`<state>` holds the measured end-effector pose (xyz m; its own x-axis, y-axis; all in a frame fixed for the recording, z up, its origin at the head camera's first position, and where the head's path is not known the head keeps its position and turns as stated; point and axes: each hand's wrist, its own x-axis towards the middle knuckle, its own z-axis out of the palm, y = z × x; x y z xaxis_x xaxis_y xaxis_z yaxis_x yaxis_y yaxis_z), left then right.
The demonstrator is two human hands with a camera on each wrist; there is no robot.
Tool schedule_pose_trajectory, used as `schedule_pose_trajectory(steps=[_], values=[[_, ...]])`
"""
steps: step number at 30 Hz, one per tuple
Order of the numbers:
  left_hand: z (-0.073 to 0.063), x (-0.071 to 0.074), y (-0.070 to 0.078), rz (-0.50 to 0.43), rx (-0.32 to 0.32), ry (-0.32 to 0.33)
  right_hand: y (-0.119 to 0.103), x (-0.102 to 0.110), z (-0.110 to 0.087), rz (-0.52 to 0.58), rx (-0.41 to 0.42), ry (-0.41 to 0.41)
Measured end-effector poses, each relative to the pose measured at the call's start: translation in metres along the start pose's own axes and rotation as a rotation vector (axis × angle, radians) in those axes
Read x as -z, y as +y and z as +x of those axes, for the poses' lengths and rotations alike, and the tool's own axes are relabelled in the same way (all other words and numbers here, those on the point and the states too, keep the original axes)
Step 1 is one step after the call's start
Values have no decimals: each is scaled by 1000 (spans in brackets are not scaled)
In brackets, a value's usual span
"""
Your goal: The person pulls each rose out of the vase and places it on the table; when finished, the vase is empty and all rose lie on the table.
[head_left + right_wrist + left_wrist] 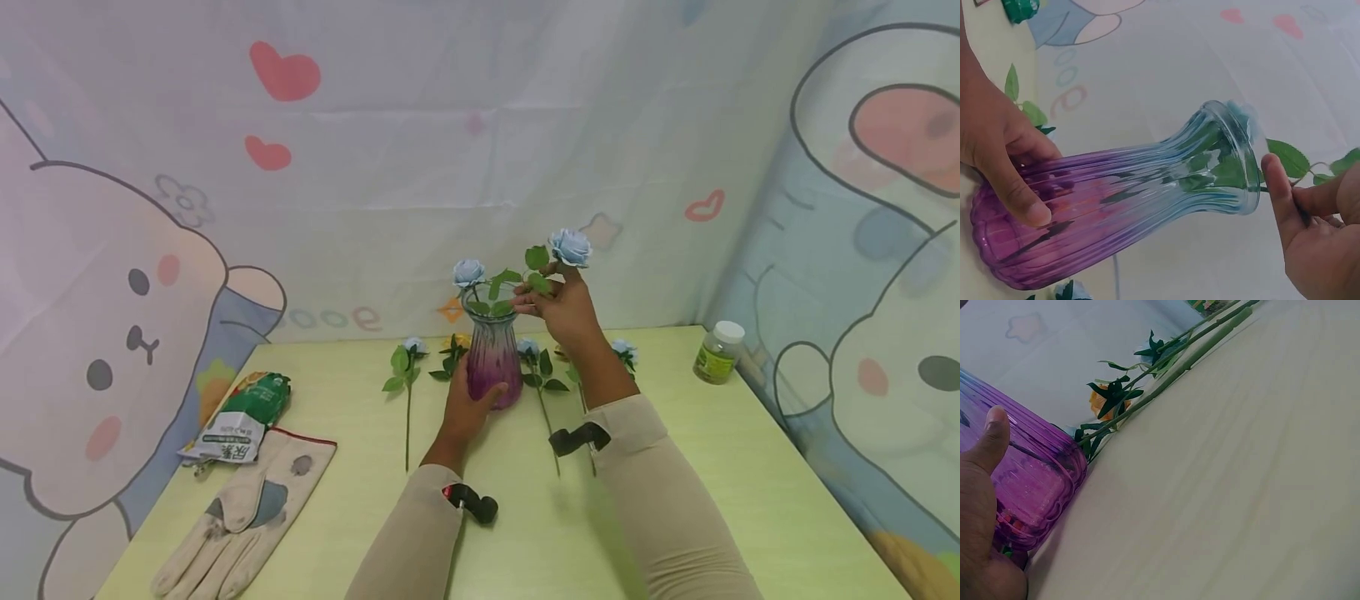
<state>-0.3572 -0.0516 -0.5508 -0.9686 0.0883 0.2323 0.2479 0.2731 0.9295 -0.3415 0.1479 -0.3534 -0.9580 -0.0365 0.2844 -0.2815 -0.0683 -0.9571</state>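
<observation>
A ribbed glass vase (497,354), clear at the top and purple below, stands upright on the table. My left hand (467,408) grips its lower body, thumb across the front, also seen in the left wrist view. One blue artificial rose (468,272) rises from the vase mouth, its dark stem showing through the glass in the right wrist view. Beside the rim, my right hand (567,312) pinches the stem of a second blue rose (571,248), whose bloom shows above the fingers. Green leaves (1288,159) of it lie right at the fingertips.
Several more artificial roses lie behind and beside the vase, including one with a green-leaved stem (408,400) to its left. A work glove (255,508) and a green-and-white packet (251,417) lie on the left. A white-capped jar (718,352) stands back right, near the printed cloth (420,167).
</observation>
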Motion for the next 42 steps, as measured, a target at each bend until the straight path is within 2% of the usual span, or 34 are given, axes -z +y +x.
schedule_pose_trajectory(steps=[9,13,16,19,23,26,31,34,42], values=[[-2,1,2,-4,27,-2,0,-3,-5,7,10,101],[-3,1,3,-11,24,2,5,-6,-2,30,55,131],[-4,1,4,-16,13,5,9,-9,-2,80,89,173],[-5,1,6,-26,2,3,11,-11,-4,181,105,199],[-5,1,7,-35,3,-3,13,-11,-7,278,131,192],[-4,1,6,-32,12,-3,14,-11,-9,222,149,194],[-3,1,6,-30,32,-2,14,-13,-10,56,146,268],[-3,1,6,-26,35,0,16,-13,-9,71,157,289],[-4,1,9,-24,9,-2,25,-8,-4,144,261,328]])
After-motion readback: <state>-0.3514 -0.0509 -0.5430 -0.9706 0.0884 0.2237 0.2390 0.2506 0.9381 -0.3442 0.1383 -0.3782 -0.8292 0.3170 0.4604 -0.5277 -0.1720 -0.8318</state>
